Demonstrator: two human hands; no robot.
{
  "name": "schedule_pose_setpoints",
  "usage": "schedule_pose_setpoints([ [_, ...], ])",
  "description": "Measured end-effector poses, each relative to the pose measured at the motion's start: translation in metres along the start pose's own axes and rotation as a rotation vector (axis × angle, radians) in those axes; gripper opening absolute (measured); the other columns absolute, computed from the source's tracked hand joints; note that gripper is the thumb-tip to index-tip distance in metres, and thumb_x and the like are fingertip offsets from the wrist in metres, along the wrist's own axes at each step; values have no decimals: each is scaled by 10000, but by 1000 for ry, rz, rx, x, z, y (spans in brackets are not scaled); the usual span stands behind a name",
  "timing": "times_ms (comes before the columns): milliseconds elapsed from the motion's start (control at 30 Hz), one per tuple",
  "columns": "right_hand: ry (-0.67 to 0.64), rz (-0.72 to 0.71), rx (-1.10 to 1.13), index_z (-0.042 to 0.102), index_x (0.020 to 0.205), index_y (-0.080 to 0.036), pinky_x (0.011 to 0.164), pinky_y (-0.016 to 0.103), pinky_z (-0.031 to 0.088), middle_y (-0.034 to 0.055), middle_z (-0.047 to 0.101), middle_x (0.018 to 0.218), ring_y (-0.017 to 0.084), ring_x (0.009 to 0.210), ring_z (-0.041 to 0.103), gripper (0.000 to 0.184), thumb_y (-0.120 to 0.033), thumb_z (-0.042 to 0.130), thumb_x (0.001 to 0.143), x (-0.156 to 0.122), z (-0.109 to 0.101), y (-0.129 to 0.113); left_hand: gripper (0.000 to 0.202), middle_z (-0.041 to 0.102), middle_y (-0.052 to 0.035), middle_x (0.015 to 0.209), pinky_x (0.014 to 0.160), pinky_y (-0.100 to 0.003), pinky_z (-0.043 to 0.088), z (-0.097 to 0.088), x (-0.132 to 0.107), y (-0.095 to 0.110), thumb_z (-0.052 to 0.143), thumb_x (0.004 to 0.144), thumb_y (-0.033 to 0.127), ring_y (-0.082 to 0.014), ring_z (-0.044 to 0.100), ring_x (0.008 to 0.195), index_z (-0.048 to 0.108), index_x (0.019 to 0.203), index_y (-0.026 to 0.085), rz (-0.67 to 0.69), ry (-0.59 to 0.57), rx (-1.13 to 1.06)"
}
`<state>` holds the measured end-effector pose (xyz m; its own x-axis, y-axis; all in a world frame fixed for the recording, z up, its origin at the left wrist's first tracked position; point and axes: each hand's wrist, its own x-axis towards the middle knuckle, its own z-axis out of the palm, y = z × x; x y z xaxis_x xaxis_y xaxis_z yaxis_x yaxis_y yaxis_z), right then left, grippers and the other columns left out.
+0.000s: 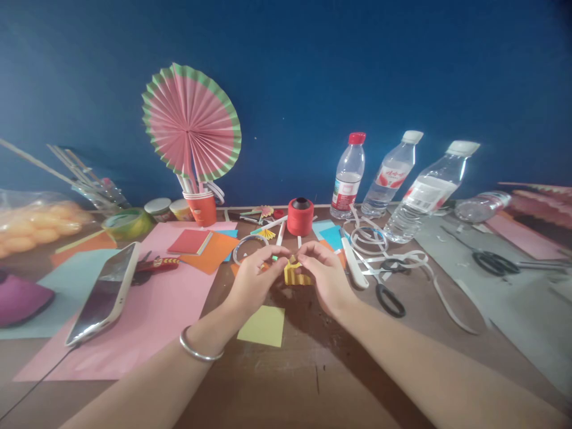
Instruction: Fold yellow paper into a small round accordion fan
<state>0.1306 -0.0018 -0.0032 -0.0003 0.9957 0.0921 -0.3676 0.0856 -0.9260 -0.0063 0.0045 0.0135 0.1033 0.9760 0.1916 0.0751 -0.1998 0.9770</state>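
Note:
My left hand [251, 280] and my right hand [325, 275] meet above the middle of the wooden table [308, 363], fingers pinched together. Between them they hold a small pleated yellow-and-orange paper piece [295, 274], folded like a tiny fan. A silver bangle [199, 350] circles my left wrist. A yellow paper square [263, 326] lies flat just below my left hand. A red spool of thread [300, 217] stands right behind the folded piece.
A phone [105, 292] rests on a pink sheet [147, 310] at left. A pink-and-green paper fan [192, 122] stands in an orange cup [202, 208]. Three water bottles [393, 179] stand at back right; black scissors [388, 293] and white strips lie at right.

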Motion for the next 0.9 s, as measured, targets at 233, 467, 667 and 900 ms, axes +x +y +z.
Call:
schedule_pose_setpoints([
  [233,-34,-3,-79,535,656,-192,605,225,406,-42,512,650,93,600,483,48,-216,555,692,-2,0,-1,72,630,-8,707,609,-221,389,0,0,-4,642,643,189,-140,524,635,671,705,211,63,-26,148],
  [467,-17,-94,-285,542,727,-198,522,215,385,-24,511,685,99,587,481,37,-220,514,738,-9,0,-6,39,602,-1,609,535,-219,375,0,-1,-8,627,652,223,-130,511,563,650,656,193,22,-14,141],
  [667,110,-213,-324,550,834,-216,582,224,416,-15,552,773,116,679,519,117,-194,539,720,-10,0,-7,83,598,0,634,544,-205,377,0,0,-8,622,664,259,-109,500,570,618,661,176,-23,17,152],
  [900,35,-26,-295,631,766,-173,619,264,447,20,628,749,144,679,556,146,-292,565,710,-2,-3,3,158,541,29,593,470,-173,377,4,-5,-2,600,691,325,-65,454,495,592,720,170,-158,-4,-4],
])
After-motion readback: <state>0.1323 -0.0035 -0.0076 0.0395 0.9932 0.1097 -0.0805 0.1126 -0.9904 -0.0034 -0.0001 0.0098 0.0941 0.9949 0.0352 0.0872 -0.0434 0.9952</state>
